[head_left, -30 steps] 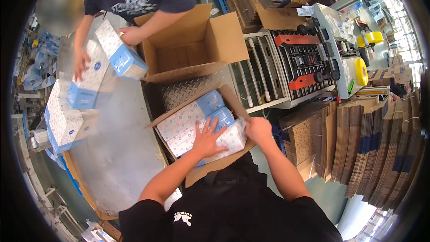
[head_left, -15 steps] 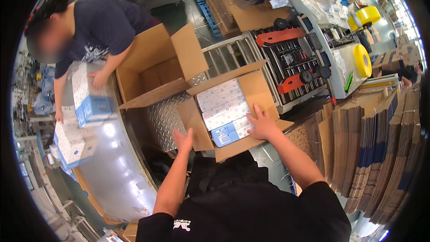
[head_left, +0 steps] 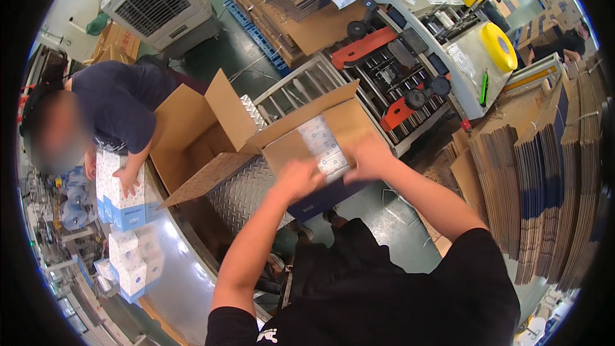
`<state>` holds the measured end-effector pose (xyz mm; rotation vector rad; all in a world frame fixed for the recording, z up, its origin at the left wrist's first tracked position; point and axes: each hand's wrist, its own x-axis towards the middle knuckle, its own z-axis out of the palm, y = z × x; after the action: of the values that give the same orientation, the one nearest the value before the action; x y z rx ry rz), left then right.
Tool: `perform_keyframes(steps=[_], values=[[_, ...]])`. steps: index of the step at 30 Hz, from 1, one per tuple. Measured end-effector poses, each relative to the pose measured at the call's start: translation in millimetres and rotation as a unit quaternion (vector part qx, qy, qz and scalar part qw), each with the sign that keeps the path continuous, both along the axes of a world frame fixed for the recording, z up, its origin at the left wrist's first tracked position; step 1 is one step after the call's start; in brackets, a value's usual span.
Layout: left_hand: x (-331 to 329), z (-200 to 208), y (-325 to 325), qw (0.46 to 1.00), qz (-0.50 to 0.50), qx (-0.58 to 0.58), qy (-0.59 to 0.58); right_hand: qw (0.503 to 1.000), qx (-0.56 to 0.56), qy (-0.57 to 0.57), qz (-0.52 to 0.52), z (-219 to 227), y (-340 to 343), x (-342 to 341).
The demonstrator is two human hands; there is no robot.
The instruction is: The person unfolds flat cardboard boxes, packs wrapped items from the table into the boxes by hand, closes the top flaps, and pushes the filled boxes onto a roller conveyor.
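In front of me is an open carton (head_left: 289,154), its two side flaps folded inward and its far flap raised. Between the side flaps shows a strip of white patterned packs (head_left: 321,144). My left hand (head_left: 300,178) is curled at the carton's near left, closed on a flap edge. At the near right, my right hand (head_left: 370,157) is slightly blurred, its fingers bent down over a flap edge. The near flap (head_left: 327,200), dark blue outside, hangs toward me below both hands.
A larger open carton (head_left: 192,147) stands to the left on a diamond-plate surface (head_left: 240,189). Across the metal table (head_left: 182,275), a co-worker (head_left: 118,102) handles white-and-blue packs (head_left: 131,214). A roller taping machine (head_left: 391,77) lies beyond; flattened cartons (head_left: 506,198) stand at right.
The carton's side flaps have folded inward over the packs. My hands have moved to its near edge, the left one rightward. The co-worker's packs have shifted on the table; the view has turned.
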<state>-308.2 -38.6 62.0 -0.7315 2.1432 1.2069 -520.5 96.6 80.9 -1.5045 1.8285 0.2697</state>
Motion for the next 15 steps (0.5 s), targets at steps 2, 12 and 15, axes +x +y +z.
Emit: perform_keyframes(steps=[2,12,15], values=[[-27.5,20.9,-5.1,0.868,-0.013,-0.372,0.33,0.979,-0.17,0.074,-0.086,-21.7,16.7,-25.3],[58.6,-67.2,40.7,0.916,-0.028,-0.36,0.177,0.794,-0.221,0.004,-0.566,-105.6,-0.1,-18.0],[83.7,-144.7,10.2,0.745,0.54,-0.355,0.168,0.799,-0.255,0.065,-0.541,-101.7,-76.3,7.4]])
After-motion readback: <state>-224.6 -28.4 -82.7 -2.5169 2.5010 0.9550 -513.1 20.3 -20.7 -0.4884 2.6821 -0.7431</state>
